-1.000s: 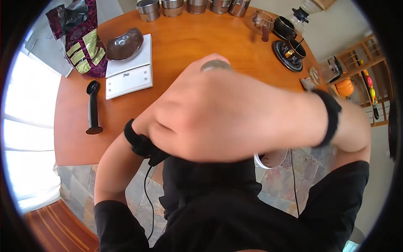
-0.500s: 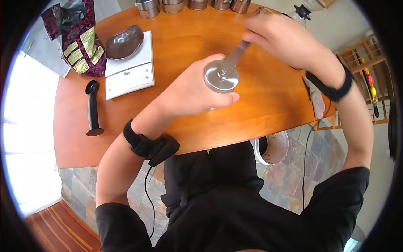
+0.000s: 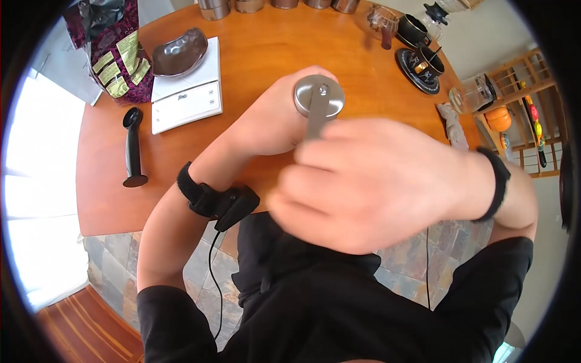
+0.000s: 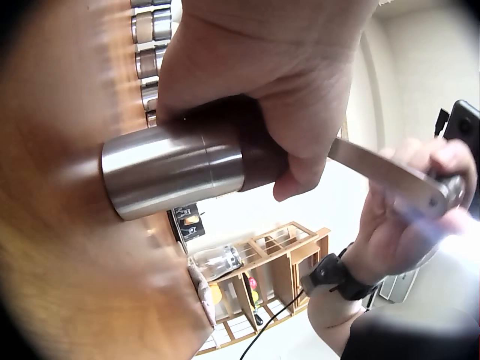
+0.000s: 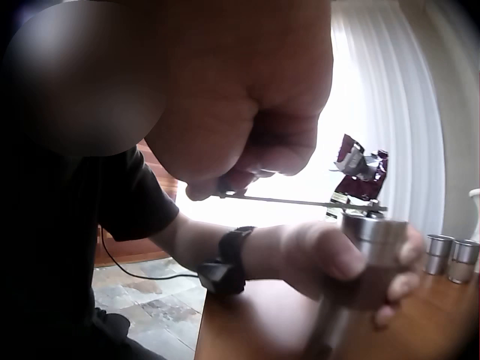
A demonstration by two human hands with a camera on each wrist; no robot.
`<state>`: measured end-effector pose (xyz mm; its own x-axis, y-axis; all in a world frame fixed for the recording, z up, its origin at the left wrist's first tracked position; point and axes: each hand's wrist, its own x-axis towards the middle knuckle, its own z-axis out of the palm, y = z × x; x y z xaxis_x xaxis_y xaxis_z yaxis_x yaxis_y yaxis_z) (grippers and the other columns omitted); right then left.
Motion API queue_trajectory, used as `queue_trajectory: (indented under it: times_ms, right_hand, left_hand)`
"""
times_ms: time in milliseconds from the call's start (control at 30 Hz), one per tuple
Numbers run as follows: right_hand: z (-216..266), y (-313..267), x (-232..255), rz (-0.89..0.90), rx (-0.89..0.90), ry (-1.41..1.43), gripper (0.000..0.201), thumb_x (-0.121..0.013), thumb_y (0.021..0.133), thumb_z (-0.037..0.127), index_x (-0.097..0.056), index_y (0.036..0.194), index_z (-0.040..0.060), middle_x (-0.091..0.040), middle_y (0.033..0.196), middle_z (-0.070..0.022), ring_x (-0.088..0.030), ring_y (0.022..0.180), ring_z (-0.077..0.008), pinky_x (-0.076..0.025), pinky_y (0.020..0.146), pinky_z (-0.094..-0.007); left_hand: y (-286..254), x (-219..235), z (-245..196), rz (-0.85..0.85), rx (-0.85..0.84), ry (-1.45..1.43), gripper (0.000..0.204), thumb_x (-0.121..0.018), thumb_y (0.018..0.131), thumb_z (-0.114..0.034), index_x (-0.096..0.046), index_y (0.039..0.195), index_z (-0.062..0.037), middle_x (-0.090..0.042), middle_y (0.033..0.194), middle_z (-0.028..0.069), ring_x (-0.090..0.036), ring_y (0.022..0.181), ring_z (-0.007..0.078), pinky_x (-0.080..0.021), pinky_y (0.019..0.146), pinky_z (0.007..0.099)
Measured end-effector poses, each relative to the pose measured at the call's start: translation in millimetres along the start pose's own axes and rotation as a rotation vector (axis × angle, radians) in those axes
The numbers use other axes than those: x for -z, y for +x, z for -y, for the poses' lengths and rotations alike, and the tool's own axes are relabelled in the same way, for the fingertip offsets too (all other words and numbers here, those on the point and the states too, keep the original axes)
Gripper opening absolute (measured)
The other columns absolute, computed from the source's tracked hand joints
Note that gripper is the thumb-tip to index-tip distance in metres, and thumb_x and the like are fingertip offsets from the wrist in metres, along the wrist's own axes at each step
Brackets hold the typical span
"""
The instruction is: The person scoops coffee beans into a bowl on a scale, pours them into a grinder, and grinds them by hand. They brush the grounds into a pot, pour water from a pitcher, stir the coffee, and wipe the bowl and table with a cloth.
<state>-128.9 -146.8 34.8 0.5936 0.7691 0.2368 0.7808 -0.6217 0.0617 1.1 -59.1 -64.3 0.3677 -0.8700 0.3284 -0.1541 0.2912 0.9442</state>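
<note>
My left hand (image 3: 272,115) grips a steel hand coffee grinder (image 4: 172,169) round its dark middle band, fingers on one side and thumb on the other. The grinder stands upright, its base close to the wooden table (image 3: 266,48). From the round steel lid a flat crank handle (image 4: 390,176) reaches out toward my body. My right hand (image 3: 375,187), blurred in the head view, holds the crank's outer end with curled fingers. The left wrist view shows the end knob (image 4: 451,191) within those fingers.
Left of the grinder, a brown dish (image 3: 180,53) sits on a white scale (image 3: 187,100). A black scoop (image 3: 133,148) lies nearby, beside a purple bag (image 3: 121,54). Steel canisters (image 3: 248,5) line the far edge. Black cups (image 3: 426,63) and a glass server (image 3: 381,23) stand back right.
My right hand has swung the crank round from the far right side to the near side. The left hand keeps holding the grinder in about the same place.
</note>
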Motion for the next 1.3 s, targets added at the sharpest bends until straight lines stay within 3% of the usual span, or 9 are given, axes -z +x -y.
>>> queue_trajectory:
  times_ms: [200,300,533,633,767,1033,1100,1233,1300]
  right_hand:
    - [-76.1,67.4,-26.9,-0.038,-0.012,-0.09,0.022,-0.063,0.081,0.024,-0.06,0.064,0.0105,-0.06,0.072,-0.0053,-0.064,0.068,-0.0257,-0.048,0.053,-0.0371]
    - [-112.9,71.5,0.2,0.144,-0.146,-0.065,0.035,-0.055,0.093,0.027,-0.062,0.074,-0.0023,-0.063,0.069,-0.0233,-0.065,0.069,-0.0402,-0.052,0.063,-0.0463]
    - [-118.5,-3.2,30.6,0.457,-0.752,-0.43,0.048,-0.05,0.094,0.038,-0.065,0.066,0.0014,-0.064,0.068,-0.0201,-0.064,0.067,-0.0387,-0.052,0.063,-0.0454]
    - [-106.6,-60.3,23.1,0.233,-0.584,-0.531,0.032,-0.062,0.085,0.028,-0.056,0.06,0.0077,-0.058,0.065,-0.0106,-0.059,0.061,-0.032,-0.044,0.053,-0.0416]
    - [-67.6,-89.9,41.4,0.285,-0.398,-0.447,0.043,-0.064,0.085,0.037,-0.049,0.058,0.0074,-0.048,0.052,-0.0105,-0.052,0.049,-0.0325,-0.039,0.046,-0.0407]
    - [-8.6,-37.0,28.6,0.146,-0.022,-0.082,0.044,-0.067,0.077,0.04,-0.042,0.055,0.0108,-0.036,0.051,-0.0018,-0.044,0.046,-0.0199,-0.032,0.043,-0.0333]
    - [-11.0,-5.6,12.6,0.085,0.035,0.02,0.041,-0.068,0.074,0.039,-0.046,0.055,0.01,-0.041,0.052,-0.0028,-0.048,0.049,-0.0207,-0.035,0.045,-0.034]
    - [-34.1,61.2,1.5,0.126,-0.03,0.171,0.036,-0.07,0.067,0.039,-0.054,0.056,0.0085,-0.051,0.052,-0.0047,-0.058,0.054,-0.0224,-0.042,0.049,-0.0353]
    - [-62.1,80.7,1.7,0.21,0.03,-0.085,0.038,-0.061,0.083,0.036,-0.06,0.061,0.0052,-0.055,0.057,-0.0116,-0.058,0.056,-0.0294,-0.045,0.053,-0.0393]
  left_hand:
    - [-5.3,9.0,-5.8,0.143,0.406,0.28,0.036,-0.074,0.075,-0.011,-0.055,0.103,-0.0019,-0.057,0.077,0.0015,-0.054,0.06,0.0103,-0.046,0.056,0.0272]
    - [-2.8,8.2,-12.6,0.178,0.19,0.019,0.038,-0.075,0.077,-0.008,-0.052,0.107,-0.0039,-0.059,0.088,0.0023,-0.06,0.068,0.0108,-0.049,0.061,0.0248]
    - [-2.3,6.8,-15.2,0.171,0.282,-0.05,0.039,-0.074,0.076,-0.005,-0.051,0.108,-0.0043,-0.058,0.09,0.0028,-0.061,0.075,0.011,-0.05,0.062,0.0257]
    - [-1.4,7.8,-14.0,0.206,0.29,-0.047,0.039,-0.074,0.076,-0.005,-0.051,0.108,-0.0042,-0.059,0.092,0.0031,-0.06,0.076,0.0108,-0.051,0.063,0.0253]
    - [-2.6,7.1,-10.5,0.207,0.251,-0.061,0.039,-0.074,0.077,-0.005,-0.051,0.109,-0.0034,-0.059,0.092,0.0032,-0.059,0.075,0.0101,-0.051,0.062,0.0246]
    - [-0.5,5.1,0.6,0.221,0.228,-0.071,0.047,-0.077,0.073,-0.005,-0.052,0.112,-0.004,-0.059,0.092,0.0033,-0.059,0.077,0.0104,-0.049,0.062,0.0263]
    - [1.5,0.2,14.5,0.112,-0.247,0.085,0.037,-0.077,0.075,-0.013,-0.055,0.104,-0.0059,-0.059,0.076,-0.0018,-0.056,0.065,0.0084,-0.048,0.061,0.0271]
    - [-2.9,2.2,-14.4,0.099,0.04,-0.014,0.028,-0.075,0.078,-0.015,-0.057,0.097,-0.0063,-0.059,0.078,-0.0007,-0.058,0.068,0.0111,-0.048,0.064,0.0283]
    - [-4.1,6.3,-19.6,0.183,0.152,0.083,0.029,-0.073,0.079,-0.014,-0.056,0.1,-0.0053,-0.059,0.081,0.0013,-0.059,0.069,0.0116,-0.049,0.062,0.0276]
